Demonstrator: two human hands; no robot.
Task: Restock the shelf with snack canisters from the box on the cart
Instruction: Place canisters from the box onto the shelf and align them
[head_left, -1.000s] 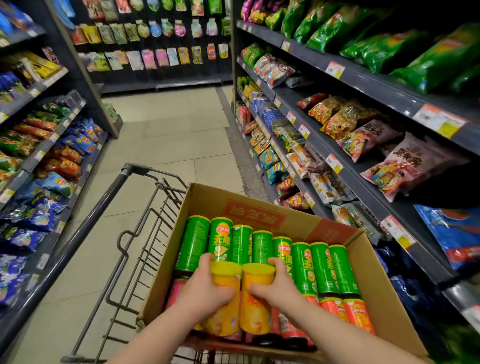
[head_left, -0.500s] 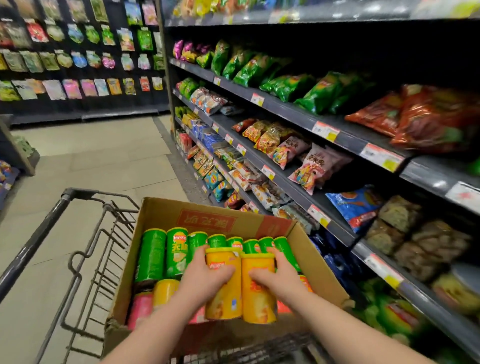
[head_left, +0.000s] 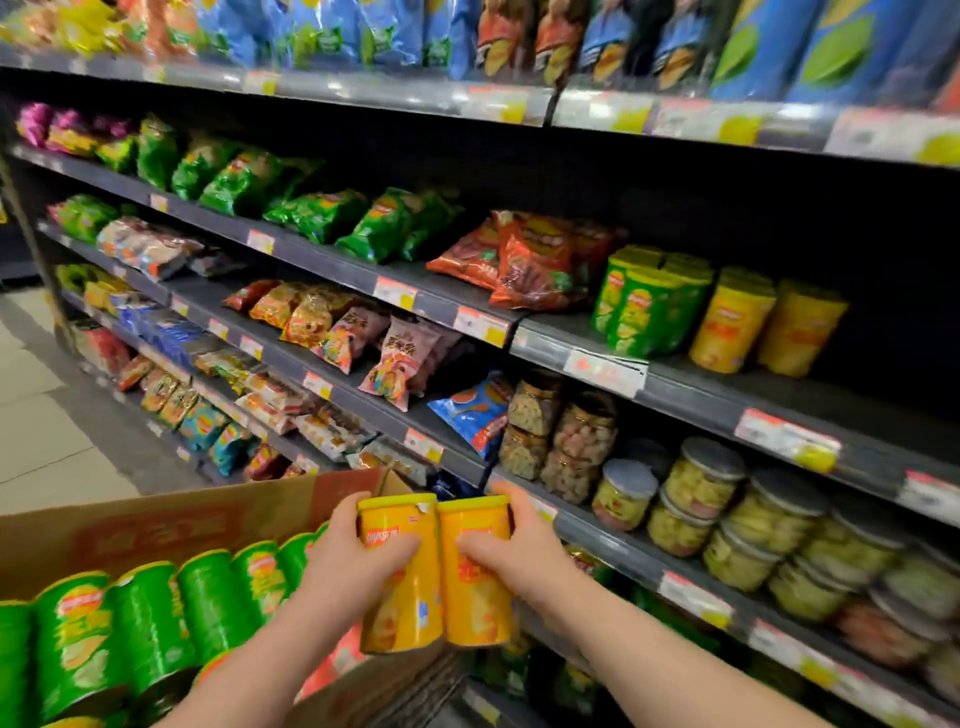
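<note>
Left can (head_left: 402, 597) and right can (head_left: 478, 587), both yellow, are up in the air. They are side by side and touch each other. Their lids are on top and they lean a little.

The left hand (head_left: 358, 564) holds the left can, with its thumb across the front. The right hand (head_left: 511, 558) holds the right can the same way. Both hands are curled tight round their cans.

The box (head_left: 156, 525) is to the left of the hands and a bit lower. Its far wall stands up behind the left hand. Green cans (head_left: 150, 623) sit in a row in the box, left of the left hand.

The shelf (head_left: 701, 384) is up and to the right of the right hand. Green shelf cans (head_left: 644, 306) stand on it. Yellow shelf cans (head_left: 737, 322) stand just to their right.

Jars (head_left: 701, 483) with grey lids are stacked to the right of the right hand, one shelf lower. Bags (head_left: 322, 213) of snacks lie on the shelves up and to the left of the hands. Price tags (head_left: 605, 371) run along the shelf edges.
</note>
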